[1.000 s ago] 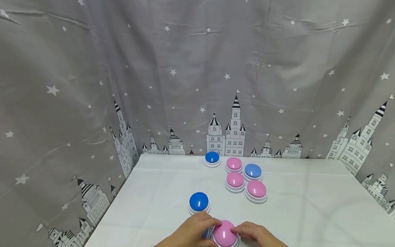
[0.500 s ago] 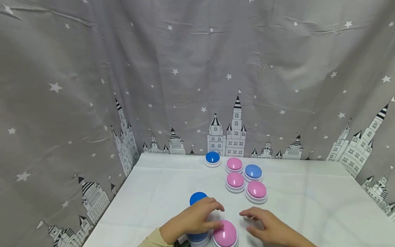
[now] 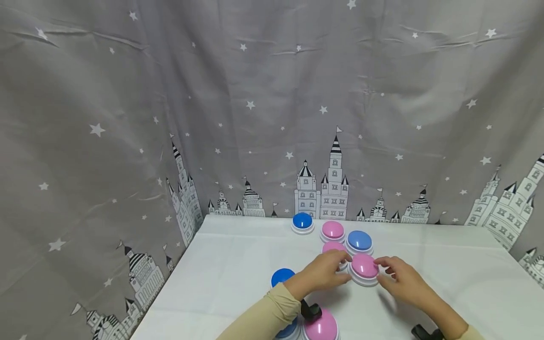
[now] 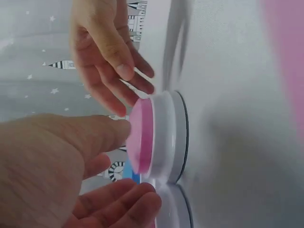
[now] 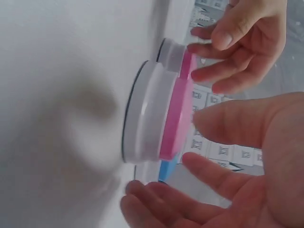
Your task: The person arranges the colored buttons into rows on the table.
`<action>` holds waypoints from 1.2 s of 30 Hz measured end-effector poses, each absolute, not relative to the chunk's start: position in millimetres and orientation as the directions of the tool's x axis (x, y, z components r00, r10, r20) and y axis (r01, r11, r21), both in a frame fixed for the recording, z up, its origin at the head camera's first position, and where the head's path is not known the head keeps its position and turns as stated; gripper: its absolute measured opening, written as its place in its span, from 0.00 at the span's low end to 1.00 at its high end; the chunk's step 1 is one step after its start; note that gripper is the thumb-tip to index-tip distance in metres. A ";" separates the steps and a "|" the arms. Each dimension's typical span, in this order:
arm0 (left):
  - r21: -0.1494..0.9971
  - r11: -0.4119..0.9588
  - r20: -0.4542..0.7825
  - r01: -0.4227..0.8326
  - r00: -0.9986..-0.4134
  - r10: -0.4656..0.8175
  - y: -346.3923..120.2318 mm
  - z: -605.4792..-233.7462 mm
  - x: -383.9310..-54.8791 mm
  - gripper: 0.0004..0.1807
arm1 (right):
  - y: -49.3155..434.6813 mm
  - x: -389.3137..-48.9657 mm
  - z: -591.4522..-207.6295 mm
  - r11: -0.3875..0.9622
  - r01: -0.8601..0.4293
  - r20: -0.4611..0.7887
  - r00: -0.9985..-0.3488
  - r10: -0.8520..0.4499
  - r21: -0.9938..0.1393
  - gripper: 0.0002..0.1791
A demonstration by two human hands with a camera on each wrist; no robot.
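A pink dome push button on a round white base sits on the white table, between my two hands. My left hand is at its left side, fingers spread over another pink button that it partly hides. From the right, my right hand reaches in with loosely bent fingers. In the left wrist view, the left thumb tip is right at the pink dome. The right wrist view has the right thumb beside the pink dome and the fingers near the base. Neither hand grips the button.
Behind stand a light blue button, a pink one and a dark blue one. Nearer are a blue button, another blue one partly under the left sleeve, and a pink one. A grey castle-print curtain hangs behind.
Both hands have left the near pink button and moved forward and right to the pink button in the far group. The view has shifted slightly; the buttons stay in place.
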State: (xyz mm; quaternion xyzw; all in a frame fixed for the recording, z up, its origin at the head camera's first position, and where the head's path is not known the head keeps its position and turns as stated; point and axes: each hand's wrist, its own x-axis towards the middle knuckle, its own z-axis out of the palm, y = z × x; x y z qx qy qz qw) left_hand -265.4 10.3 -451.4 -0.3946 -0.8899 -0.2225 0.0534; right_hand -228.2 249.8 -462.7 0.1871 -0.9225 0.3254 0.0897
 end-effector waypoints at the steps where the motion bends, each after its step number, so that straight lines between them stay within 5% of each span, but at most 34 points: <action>1: 0.366 0.592 0.264 0.718 -0.691 0.674 15.4 -453.2 -267.5 0.21 | 252.2 -229.0 -464.6 0.724 -0.375 0.251 -0.927 -0.279 -0.579 0.22; 5: 0.400 0.611 0.221 0.683 -0.719 0.659 30.8 -457.3 -272.1 0.23 | 256.4 -231.8 -472.3 0.687 -0.337 0.166 -0.938 -0.305 -0.644 0.26; 13: 0.377 0.683 0.230 0.626 -0.778 0.585 45.8 -467.7 -283.2 0.31 | 249.4 -231.7 -478.5 0.622 -0.398 0.227 -0.913 -0.338 -0.674 0.29; 23: 0.365 0.654 0.270 0.662 -0.748 0.606 37.6 -469.2 -279.6 0.28 | 242.7 -228.2 -475.0 0.617 -0.384 0.261 -0.923 -0.284 -0.687 0.28; 36: 0.433 0.515 0.311 0.740 -0.659 0.685 -29.6 -443.6 -268.9 0.29 | 207.8 -207.0 -460.2 0.414 -0.644 0.455 -0.756 -0.470 -0.643 0.27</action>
